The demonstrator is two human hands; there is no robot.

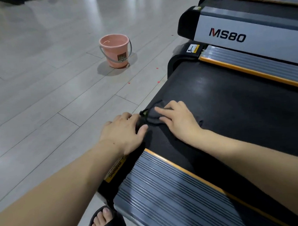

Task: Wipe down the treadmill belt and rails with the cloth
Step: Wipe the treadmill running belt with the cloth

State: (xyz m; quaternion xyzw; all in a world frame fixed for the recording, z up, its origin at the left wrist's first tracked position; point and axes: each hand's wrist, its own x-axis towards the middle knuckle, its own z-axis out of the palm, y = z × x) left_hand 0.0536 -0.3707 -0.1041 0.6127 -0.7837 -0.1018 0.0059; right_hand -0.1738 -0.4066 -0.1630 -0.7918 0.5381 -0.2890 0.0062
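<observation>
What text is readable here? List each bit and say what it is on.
"MS80": side panel of the neighbouring treadmill.
"WARNING": yellow sticker at the near treadmill's rear corner, below the left hand; its smaller print is unreadable.
Far corner sticker: too small.
Bucket label: blurred.

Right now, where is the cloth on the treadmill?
In the head view the dark cloth lies at the rear end of the black belt, under the fingers of the right hand, with the left hand just beside it.
</observation>
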